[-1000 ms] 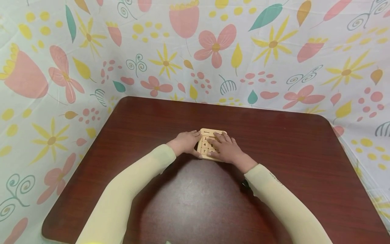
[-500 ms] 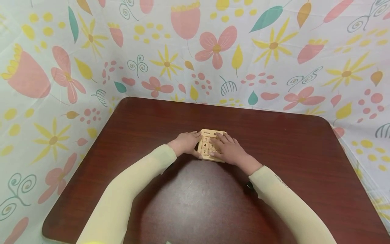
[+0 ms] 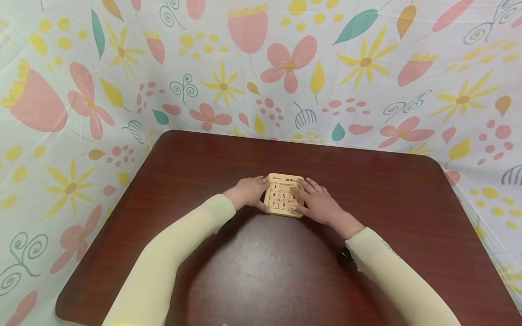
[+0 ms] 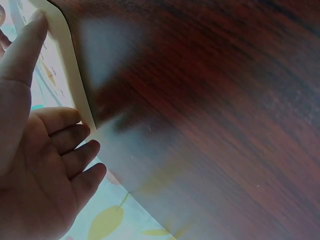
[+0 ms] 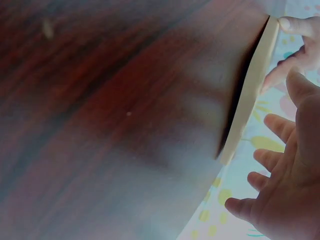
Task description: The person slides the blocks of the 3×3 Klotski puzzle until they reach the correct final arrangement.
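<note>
A pale wooden number sliding puzzle (image 3: 283,196) sits on the dark red table, tiles 1, 4, 5, 3, 7 and 8 showing. Beside the 1 in its top row is a bare slot. My left hand (image 3: 247,191) holds the puzzle's left side, thumb at the near corner and fingertips at the far one. In the left wrist view, the thumb (image 4: 22,55) lies on the frame's rim. My right hand (image 3: 320,203) spreads over the right side, its fingers loosely extended and hiding the lower right tile and part of the top right one.
The dark red wooden table (image 3: 261,267) extends on all sides of the puzzle. A white cloth (image 3: 261,68) with flowers and leaves hangs behind it and along the left. A small black object (image 3: 346,253) shows under the right sleeve (image 3: 391,271).
My right hand has shifted right across the puzzle, uncovering the 3, the 8 and more of the printed heading. My left hand has stayed at the left side.
</note>
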The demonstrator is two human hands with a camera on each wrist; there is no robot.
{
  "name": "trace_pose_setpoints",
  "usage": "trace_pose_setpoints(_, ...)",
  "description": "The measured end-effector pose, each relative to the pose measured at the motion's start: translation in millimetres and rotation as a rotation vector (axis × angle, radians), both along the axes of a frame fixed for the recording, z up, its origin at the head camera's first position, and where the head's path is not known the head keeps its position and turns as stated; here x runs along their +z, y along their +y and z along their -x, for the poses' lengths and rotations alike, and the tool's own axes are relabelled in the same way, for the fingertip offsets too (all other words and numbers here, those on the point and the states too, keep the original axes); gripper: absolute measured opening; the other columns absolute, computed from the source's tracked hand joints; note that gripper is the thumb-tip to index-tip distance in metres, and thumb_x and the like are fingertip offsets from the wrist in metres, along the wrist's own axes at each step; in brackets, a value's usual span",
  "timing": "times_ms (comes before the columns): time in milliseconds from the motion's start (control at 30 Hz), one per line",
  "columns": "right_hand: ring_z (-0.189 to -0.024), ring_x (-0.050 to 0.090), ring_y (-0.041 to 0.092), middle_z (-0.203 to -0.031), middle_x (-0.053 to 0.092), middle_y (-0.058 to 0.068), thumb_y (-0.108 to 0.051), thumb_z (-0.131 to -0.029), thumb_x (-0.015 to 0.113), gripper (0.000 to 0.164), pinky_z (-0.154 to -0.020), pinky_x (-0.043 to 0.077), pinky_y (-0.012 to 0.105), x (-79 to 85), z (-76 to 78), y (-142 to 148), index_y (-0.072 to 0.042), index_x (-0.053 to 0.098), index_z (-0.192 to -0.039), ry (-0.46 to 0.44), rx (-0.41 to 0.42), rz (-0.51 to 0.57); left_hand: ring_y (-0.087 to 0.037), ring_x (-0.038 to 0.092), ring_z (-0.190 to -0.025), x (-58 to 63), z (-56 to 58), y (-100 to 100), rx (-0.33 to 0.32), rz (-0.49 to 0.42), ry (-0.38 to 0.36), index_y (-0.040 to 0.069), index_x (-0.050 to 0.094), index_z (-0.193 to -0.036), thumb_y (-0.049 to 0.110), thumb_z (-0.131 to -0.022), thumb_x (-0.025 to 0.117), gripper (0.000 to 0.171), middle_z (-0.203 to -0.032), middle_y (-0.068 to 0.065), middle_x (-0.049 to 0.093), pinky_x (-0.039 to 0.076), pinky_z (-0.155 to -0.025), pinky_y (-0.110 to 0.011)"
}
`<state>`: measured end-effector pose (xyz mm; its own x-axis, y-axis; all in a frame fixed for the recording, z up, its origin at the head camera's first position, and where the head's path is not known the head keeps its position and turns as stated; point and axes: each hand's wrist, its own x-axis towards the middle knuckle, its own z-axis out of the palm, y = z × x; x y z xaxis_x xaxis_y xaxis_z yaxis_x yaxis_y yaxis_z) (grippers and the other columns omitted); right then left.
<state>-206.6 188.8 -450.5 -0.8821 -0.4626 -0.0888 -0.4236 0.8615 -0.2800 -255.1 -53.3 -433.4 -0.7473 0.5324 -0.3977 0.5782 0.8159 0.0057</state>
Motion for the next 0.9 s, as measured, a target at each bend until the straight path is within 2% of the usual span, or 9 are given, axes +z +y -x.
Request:
trace_pose_setpoints(333,-0.155,0.024,0.049,-0.168,0.029,0.022,-0.045,-0.100,0.061,0.063,-0.116,0.029,0.075,-4.9,-2.2,7.6,-0.013,0.049,-0.153,0.001,-0.012,-0.001,-0.021,0.023,-0.161,-2.1,0.4,0.0,0.002,-0.003,0.005,0.013,0.029,-0.163,0.071,-0.085,0.068,0.105,-0.172,-0.003,0.023,0.034,-0.126,-0.039)
trace_pose_setpoints(600,-0.156,0.022,0.049,-0.169,0.029,0.019,-0.046,-0.101,0.059,0.064,-0.116,0.028,0.076,-11.8,-4.0,17.0,-0.016,0.046,-0.156,-0.014,-0.034,-0.020,-0.021,0.022,-0.161,-2.1,0.6,0.0,0.004,-0.001,0.002,0.012,0.029,-0.163,0.070,-0.085,0.068,0.105,-0.173,-0.003,0.022,0.032,-0.127,-0.040)
trace_pose_setpoints(900,-0.156,0.021,0.049,-0.168,0.031,0.018,-0.047,-0.101,0.058,0.062,-0.115,0.027,0.077,-12.2,-3.4,19.7,-0.019,0.047,-0.155,-0.013,-0.039,-0.036,-0.021,0.022,-0.161,-3.7,1.7,0.1,0.004,0.003,0.006,0.013,0.028,-0.163,0.071,-0.085,0.068,0.106,-0.173,-0.002,0.022,0.033,-0.127,-0.039)
